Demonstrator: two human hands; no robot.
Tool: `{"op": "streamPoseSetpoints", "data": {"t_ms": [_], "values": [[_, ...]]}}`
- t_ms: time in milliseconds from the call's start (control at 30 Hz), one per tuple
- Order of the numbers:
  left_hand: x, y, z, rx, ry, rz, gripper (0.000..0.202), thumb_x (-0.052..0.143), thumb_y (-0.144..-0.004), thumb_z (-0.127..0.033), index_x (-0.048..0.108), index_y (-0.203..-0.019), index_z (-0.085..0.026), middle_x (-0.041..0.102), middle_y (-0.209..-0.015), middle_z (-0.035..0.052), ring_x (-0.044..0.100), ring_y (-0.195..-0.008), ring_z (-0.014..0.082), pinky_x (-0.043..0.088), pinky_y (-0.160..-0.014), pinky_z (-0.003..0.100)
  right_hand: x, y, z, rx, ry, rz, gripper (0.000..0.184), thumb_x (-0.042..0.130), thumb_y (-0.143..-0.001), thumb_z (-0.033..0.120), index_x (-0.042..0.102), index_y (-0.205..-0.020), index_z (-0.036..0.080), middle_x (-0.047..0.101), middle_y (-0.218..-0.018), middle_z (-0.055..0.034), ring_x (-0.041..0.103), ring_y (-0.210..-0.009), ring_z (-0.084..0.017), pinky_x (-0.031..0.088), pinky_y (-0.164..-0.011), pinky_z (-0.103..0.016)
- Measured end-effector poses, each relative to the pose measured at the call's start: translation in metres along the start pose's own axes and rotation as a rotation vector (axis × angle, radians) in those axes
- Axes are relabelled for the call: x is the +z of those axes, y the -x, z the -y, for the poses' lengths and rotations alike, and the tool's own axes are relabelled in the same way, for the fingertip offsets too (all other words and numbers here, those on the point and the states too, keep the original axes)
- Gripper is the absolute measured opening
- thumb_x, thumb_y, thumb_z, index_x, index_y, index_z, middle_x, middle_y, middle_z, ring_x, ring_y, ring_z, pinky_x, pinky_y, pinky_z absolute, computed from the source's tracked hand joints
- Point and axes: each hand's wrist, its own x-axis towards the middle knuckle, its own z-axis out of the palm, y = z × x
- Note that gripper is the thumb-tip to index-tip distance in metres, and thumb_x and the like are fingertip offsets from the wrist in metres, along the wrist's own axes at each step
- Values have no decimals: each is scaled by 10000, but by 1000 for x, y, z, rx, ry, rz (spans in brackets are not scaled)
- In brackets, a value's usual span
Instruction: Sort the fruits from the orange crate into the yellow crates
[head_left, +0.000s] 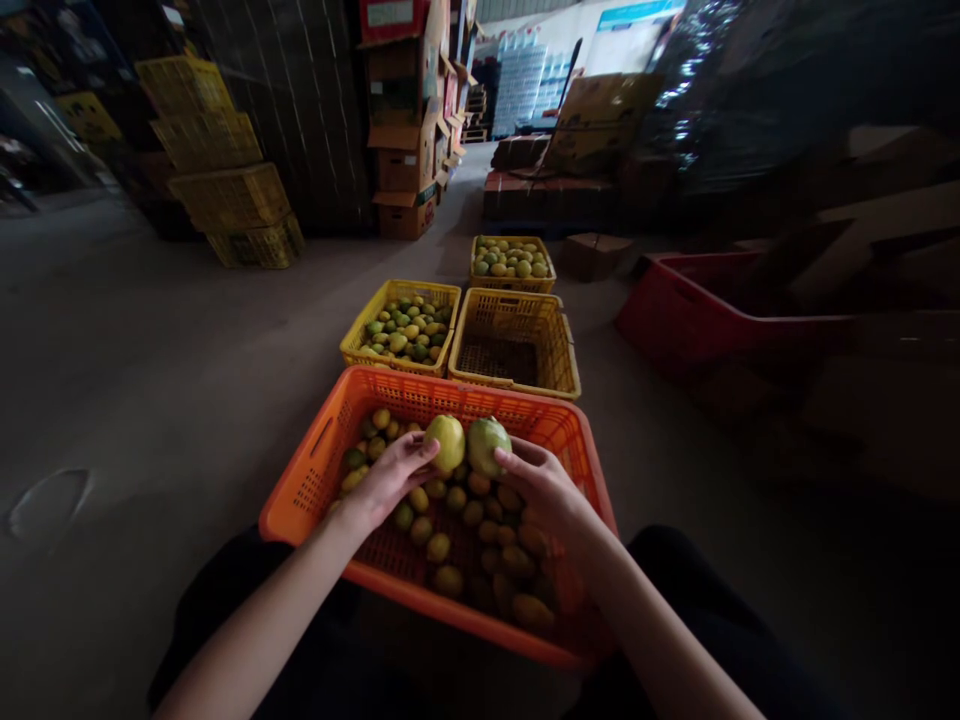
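Note:
My left hand (397,470) is closed around a round, pale yellow-green fruit (447,444), its thumb pressed on the near side. Beside it, my right hand (541,482) grips a greener round fruit (486,446), which has a small stem nub on top. Both fruits are held up close together over a large orange crate (300,515). Inside that crate lie many loose yellow and green fruits (472,512), some oval and some round. My forearms hide part of the crate and its contents.
Just beyond stand a yellow crate of fruit (349,345), an empty yellow crate (568,350) and another filled yellow crate (551,280). A red crate (660,310) is at the right. Stacked yellow crates (232,195) and cardboard boxes (397,170) rise behind.

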Motion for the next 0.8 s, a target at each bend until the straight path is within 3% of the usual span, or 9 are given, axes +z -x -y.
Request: {"op": "streamPoseSetpoints", "data": {"t_ms": [200, 333, 500, 600, 800], "values": [[-5, -4, -1, -62, 175, -73, 136, 668, -779, -197, 669, -874, -98, 673, -929, 80, 625, -815, 142, 523, -733, 241, 2, -2, 0, 15, -110, -79, 352, 798, -579, 397, 688, -868, 228, 702, -957, -27, 649, -914, -218, 505, -822, -322], [-6, -6, -3, -26, 217, -91, 80, 612, -809, -148, 653, -873, -122, 675, -906, 54, 644, -786, 132, 540, -731, 239, -1, -1, 3, 10, -167, -22, 379, 791, -594, 378, 685, -925, 228, 702, -972, -29, 648, -936, -212, 497, -857, -330], [-5, -9, -6, -29, 104, -73, 149, 512, -869, -172, 640, -909, -105, 691, -832, 90, 658, -727, 153, 548, -667, 253, -9, -2, 4, 13, -173, 10, 388, 765, -634, 355, 680, -983, 209, 714, -975, -47, 664, -912, -223, 515, -818, -346], [-1, -8, -8, -38, 38, -102, 174, 530, -870, -220, 656, -896, -102, 698, -836, 101, 657, -742, 166, 553, -706, 289, -9, -2, 4, 25, -181, 14, 350, 752, -646, 346, 684, -965, 219, 723, -946, -42, 678, -878, -221, 522, -816, -358], [4, -3, -7, -1, -8, -3, 154, 666, -768, -183, 701, -883, -87, 687, -961, 108, 640, -874, 182, 526, -844, 314, 2, 0, 3, 42, -139, 20, 275, 694, -705, 427, 709, -889, 222, 720, -983, -45, 668, -940, -247, 529, -846, -376]]}}
